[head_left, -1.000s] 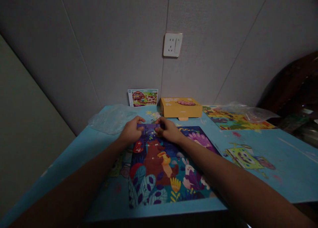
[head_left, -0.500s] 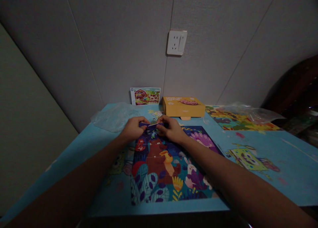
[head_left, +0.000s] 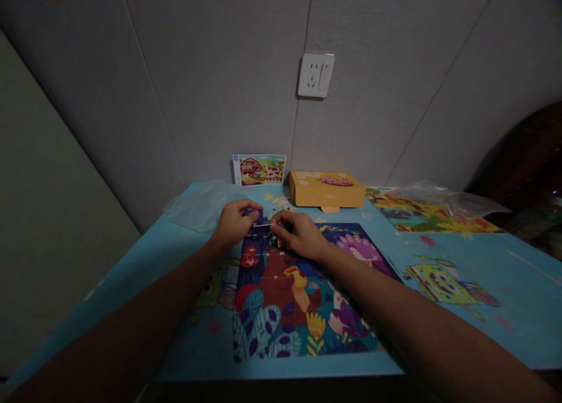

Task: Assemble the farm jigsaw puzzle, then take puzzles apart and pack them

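A jigsaw puzzle [head_left: 285, 315] with a bear, a honey pot and a rabbit lies flat before me. At its far left corner, my left hand [head_left: 237, 221] pinches a dark purple puzzle piece [head_left: 260, 218], tilted so that its pale edge shows. Closed fingertips of my right hand [head_left: 301, 233] meet the right end of that edge. The puzzle's upper middle is partly hidden under my right hand, and my right forearm covers some of its right side.
Behind the puzzle stand a yellow puzzle box [head_left: 327, 192] and a farm picture card [head_left: 261, 170] against the wall. A crumpled clear plastic bag [head_left: 197, 207] lies left. Another puzzle [head_left: 430, 212], partly under clear plastic, lies right on the blue cartoon tablecloth [head_left: 496, 321].
The piece between my hands has tilted, with its left side now higher. My right hand has shifted slightly lower, and the view has moved a little.
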A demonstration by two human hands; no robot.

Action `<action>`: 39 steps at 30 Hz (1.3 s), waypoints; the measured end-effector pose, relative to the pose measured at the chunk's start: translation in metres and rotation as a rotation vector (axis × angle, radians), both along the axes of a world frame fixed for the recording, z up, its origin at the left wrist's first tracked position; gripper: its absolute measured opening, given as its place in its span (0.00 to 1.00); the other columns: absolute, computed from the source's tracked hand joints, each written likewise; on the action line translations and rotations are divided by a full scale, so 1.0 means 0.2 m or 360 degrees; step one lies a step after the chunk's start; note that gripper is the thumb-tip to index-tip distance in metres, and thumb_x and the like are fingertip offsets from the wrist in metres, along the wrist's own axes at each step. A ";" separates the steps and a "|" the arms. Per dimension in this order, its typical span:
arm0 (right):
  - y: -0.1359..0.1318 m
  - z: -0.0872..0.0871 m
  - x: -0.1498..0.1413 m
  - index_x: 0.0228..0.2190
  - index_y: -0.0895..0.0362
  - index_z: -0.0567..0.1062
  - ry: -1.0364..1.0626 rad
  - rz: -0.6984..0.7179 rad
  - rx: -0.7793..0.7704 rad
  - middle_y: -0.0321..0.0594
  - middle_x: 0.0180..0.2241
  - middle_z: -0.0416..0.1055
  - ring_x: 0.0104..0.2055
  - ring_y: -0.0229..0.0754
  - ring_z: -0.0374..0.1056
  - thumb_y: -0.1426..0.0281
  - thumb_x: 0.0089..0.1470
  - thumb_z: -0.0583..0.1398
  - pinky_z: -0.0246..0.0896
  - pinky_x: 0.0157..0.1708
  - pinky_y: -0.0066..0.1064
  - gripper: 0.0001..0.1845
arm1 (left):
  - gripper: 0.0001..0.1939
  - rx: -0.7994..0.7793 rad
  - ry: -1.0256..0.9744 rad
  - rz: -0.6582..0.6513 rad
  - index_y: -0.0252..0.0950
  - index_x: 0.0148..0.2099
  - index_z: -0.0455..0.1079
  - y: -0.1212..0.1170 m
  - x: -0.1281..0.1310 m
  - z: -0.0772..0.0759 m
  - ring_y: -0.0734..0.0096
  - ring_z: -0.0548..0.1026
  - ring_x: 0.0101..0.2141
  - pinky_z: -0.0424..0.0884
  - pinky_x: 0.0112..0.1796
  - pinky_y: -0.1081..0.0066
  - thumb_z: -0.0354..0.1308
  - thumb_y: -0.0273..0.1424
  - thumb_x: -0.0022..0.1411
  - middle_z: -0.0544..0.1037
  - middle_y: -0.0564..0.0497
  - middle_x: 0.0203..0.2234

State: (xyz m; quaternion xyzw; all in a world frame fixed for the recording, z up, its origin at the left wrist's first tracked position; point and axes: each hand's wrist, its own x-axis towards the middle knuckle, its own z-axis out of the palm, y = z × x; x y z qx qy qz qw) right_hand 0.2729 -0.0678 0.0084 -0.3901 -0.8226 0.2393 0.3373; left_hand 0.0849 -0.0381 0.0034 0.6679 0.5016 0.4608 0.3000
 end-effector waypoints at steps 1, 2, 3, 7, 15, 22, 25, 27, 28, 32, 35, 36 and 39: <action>0.00 0.00 0.00 0.32 0.58 0.72 -0.0007 -0.0011 0.0019 0.33 0.24 0.70 0.27 0.36 0.64 0.68 0.56 0.56 0.54 0.29 0.26 0.07 | 0.13 0.0054 -0.0057 0.0025 0.30 0.37 0.75 -0.01 0.00 0.01 0.65 0.76 0.33 0.71 0.35 0.69 0.56 0.29 0.49 0.80 0.46 0.32; 0.00 0.00 0.00 0.32 0.58 0.72 -0.0008 -0.0028 0.0042 0.34 0.25 0.70 0.27 0.36 0.64 0.68 0.56 0.56 0.54 0.30 0.26 0.07 | 0.13 0.0089 -0.0104 0.0024 0.30 0.37 0.75 -0.01 0.00 0.02 0.65 0.76 0.33 0.71 0.36 0.69 0.56 0.31 0.51 0.80 0.46 0.32; 0.00 0.00 0.00 0.31 0.58 0.72 0.0001 -0.0052 0.0068 0.34 0.25 0.71 0.28 0.36 0.65 0.68 0.56 0.56 0.54 0.30 0.27 0.06 | 0.13 0.0098 -0.0131 -0.0014 0.30 0.37 0.75 -0.02 0.01 0.02 0.65 0.76 0.33 0.71 0.36 0.69 0.55 0.33 0.53 0.80 0.46 0.32; 0.02 -0.01 0.01 0.33 0.57 0.71 0.0057 -0.0168 0.0084 0.35 0.27 0.72 0.29 0.37 0.66 0.68 0.57 0.56 0.56 0.32 0.27 0.06 | 0.15 0.0053 0.0107 -0.0412 0.33 0.39 0.75 -0.06 0.03 0.01 0.64 0.76 0.36 0.71 0.38 0.69 0.57 0.38 0.55 0.80 0.48 0.34; 0.02 0.00 0.03 0.44 0.56 0.70 0.0315 -0.0229 0.0262 0.39 0.37 0.71 0.35 0.39 0.67 0.71 0.57 0.54 0.60 0.37 0.30 0.13 | 0.15 0.0019 0.0254 -0.0287 0.33 0.42 0.73 -0.06 0.05 -0.02 0.67 0.75 0.30 0.71 0.31 0.71 0.53 0.36 0.59 0.79 0.49 0.31; 0.03 0.03 0.02 0.29 0.57 0.70 0.0348 -0.0309 0.0204 0.35 0.27 0.68 0.30 0.37 0.64 0.63 0.53 0.60 0.58 0.33 0.28 0.10 | 0.16 -0.0097 -0.0063 -0.0746 0.34 0.44 0.70 -0.14 0.13 -0.01 0.64 0.76 0.39 0.72 0.41 0.67 0.61 0.34 0.53 0.79 0.48 0.38; 0.06 0.08 0.12 0.32 0.58 0.73 0.0035 -0.0409 0.0311 0.40 0.30 0.71 0.33 0.39 0.65 0.66 0.58 0.54 0.57 0.36 0.30 0.10 | 0.18 -0.0178 -0.0027 -0.0674 0.33 0.46 0.69 -0.14 0.14 -0.03 0.64 0.77 0.36 0.73 0.38 0.67 0.60 0.34 0.53 0.79 0.48 0.37; 0.09 0.10 0.21 0.36 0.59 0.75 -0.0409 -0.0453 0.0318 0.44 0.36 0.73 0.38 0.43 0.66 0.68 0.52 0.60 0.57 0.40 0.32 0.10 | 0.18 -0.0214 0.0002 -0.0609 0.34 0.46 0.68 -0.14 0.13 -0.03 0.64 0.78 0.36 0.73 0.37 0.68 0.59 0.35 0.54 0.80 0.48 0.37; 0.10 0.10 0.26 0.39 0.59 0.75 -0.0627 -0.0472 0.0265 0.46 0.38 0.73 0.40 0.46 0.67 0.66 0.49 0.62 0.57 0.41 0.34 0.15 | 0.18 -0.0221 0.0028 -0.0587 0.34 0.46 0.69 -0.13 0.13 -0.03 0.64 0.78 0.36 0.73 0.37 0.68 0.59 0.36 0.54 0.80 0.48 0.37; 0.13 0.08 0.39 0.43 0.58 0.75 -0.1031 -0.0352 -0.0094 0.47 0.40 0.73 0.39 0.48 0.68 0.62 0.42 0.67 0.60 0.37 0.34 0.24 | 0.18 -0.0178 0.0171 -0.0575 0.34 0.47 0.69 -0.12 0.11 -0.02 0.65 0.78 0.35 0.73 0.37 0.69 0.58 0.36 0.55 0.80 0.49 0.37; 0.14 0.07 0.40 0.41 0.58 0.75 -0.1035 -0.0348 -0.0112 0.49 0.41 0.72 0.41 0.49 0.68 0.63 0.41 0.67 0.60 0.38 0.34 0.24 | 0.18 -0.0115 0.0276 -0.0570 0.34 0.48 0.69 -0.13 0.12 -0.02 0.65 0.77 0.36 0.72 0.38 0.69 0.57 0.35 0.56 0.79 0.48 0.37; 0.14 0.07 0.39 0.41 0.59 0.75 -0.1036 -0.0360 -0.0101 0.50 0.42 0.71 0.41 0.50 0.67 0.63 0.41 0.68 0.60 0.39 0.35 0.24 | 0.18 -0.0104 0.0312 -0.0573 0.34 0.49 0.69 -0.13 0.12 -0.02 0.65 0.77 0.36 0.72 0.39 0.69 0.57 0.34 0.56 0.79 0.48 0.37; 0.15 0.07 0.38 0.44 0.61 0.72 -0.0986 -0.0368 -0.0151 0.51 0.42 0.70 0.42 0.50 0.66 0.65 0.40 0.68 0.60 0.39 0.34 0.27 | 0.19 -0.0083 0.0390 -0.0601 0.34 0.51 0.68 -0.14 0.12 -0.02 0.65 0.77 0.36 0.72 0.38 0.69 0.56 0.34 0.57 0.79 0.48 0.37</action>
